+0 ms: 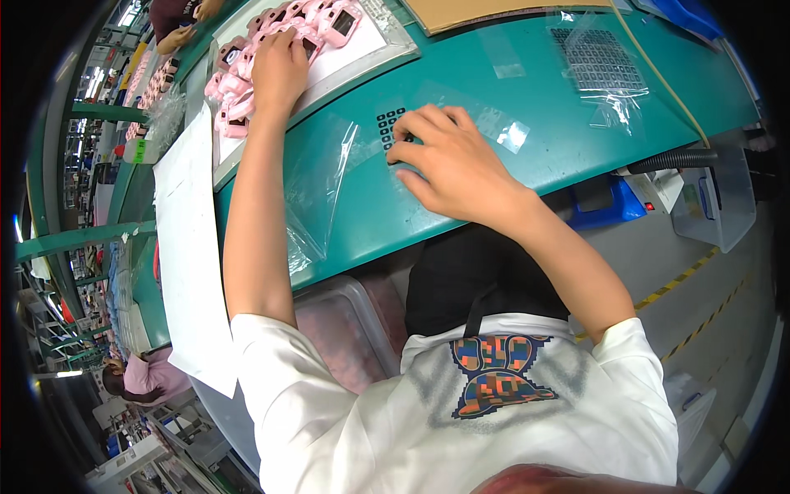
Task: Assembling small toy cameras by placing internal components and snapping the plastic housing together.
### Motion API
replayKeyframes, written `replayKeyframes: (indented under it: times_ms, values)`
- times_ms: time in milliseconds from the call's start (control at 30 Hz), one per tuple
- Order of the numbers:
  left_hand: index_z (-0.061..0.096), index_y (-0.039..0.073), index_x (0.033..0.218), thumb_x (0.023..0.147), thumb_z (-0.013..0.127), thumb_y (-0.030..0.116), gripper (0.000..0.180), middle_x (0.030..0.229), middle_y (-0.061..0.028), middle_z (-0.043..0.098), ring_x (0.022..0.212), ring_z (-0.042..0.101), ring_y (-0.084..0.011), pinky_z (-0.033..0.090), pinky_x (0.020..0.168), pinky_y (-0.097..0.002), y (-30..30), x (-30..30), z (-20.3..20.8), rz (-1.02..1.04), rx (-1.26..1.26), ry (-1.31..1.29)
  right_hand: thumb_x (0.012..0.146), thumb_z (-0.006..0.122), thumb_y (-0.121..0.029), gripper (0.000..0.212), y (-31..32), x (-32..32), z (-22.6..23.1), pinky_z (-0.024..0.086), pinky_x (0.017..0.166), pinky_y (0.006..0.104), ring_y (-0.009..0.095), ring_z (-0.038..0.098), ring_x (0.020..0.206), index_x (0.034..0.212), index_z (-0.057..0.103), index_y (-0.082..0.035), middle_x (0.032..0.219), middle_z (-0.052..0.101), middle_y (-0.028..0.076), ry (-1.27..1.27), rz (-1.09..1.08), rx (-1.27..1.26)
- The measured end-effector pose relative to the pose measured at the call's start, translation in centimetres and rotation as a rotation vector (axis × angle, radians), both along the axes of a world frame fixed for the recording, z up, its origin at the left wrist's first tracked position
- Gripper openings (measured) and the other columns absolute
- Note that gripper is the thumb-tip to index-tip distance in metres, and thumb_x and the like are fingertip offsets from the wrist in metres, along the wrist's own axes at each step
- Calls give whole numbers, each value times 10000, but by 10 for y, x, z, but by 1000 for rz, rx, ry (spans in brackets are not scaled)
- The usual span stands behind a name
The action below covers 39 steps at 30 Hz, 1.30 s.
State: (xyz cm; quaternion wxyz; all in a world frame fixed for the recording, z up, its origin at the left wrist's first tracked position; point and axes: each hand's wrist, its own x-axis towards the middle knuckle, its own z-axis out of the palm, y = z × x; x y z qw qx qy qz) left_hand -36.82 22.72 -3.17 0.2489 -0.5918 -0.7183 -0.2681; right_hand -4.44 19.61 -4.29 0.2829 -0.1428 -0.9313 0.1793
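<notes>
My left hand (280,72) reaches into a cluster of pink watch-like devices (339,26) with dark square screens. Its fingers bend down over one of them, a pink watch (310,48), and the fingertips are partly hidden. Over the green table, my right hand (453,160) is curled with thumb and fingers drawn together. Something small and dark shows at its fingertips, too small to make out. Just beside those fingers lies a clear sheet with rows of small black square stickers (385,123), partly covered by the hand.
The pink devices sit on a white tray (362,70) on the green tabletop (346,239). Clear film (317,198) lies near the front edge. At the right are a bagged black sticker sheet (601,62) and a yellow cable (658,70). Another person's hand (174,39) shows far left.
</notes>
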Motion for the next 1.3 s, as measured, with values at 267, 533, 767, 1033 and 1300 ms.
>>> replayKeyframes:
  times_ms: [267,533,767,1033,1300]
  values:
    - [667,-6,873,964,623,159,193,761,-34,652,686,502,-135,408,652,-256,-126,141,57,-180,-14,-589,804,700,-147,108,-14,29,-1,390,1018,405,246,539,1076,900,691,-97,1113,594,56,44,74,-42]
    - [673,-37,757,917,678,188,276,612,-115,625,498,495,-244,435,517,-347,-201,235,74,156,-859,-843,782,710,-146,193,-21,46,0,384,1033,417,246,558,1140,968,677,-101,1191,603,50,-33,180,-77]
    - [722,-33,1031,983,614,68,155,891,-98,732,734,636,-156,511,698,-262,-219,291,-12,43,-64,-1630,790,702,-136,162,-23,56,0,382,1019,409,237,567,1104,948,696,-102,1148,623,38,-25,250,-85]
    - [717,-44,1102,993,622,26,160,1056,-128,714,932,668,-187,558,863,-301,-221,302,-17,-140,441,-2214,782,723,-87,119,-32,61,-11,436,894,364,209,597,918,901,725,-90,957,647,17,231,304,-169]
    - [711,-70,1117,978,640,14,177,1095,-153,697,982,649,-202,568,872,-326,-221,292,2,-224,412,-2221,759,758,-18,183,-32,62,2,441,669,279,181,540,718,937,757,-61,835,633,30,295,339,-217]
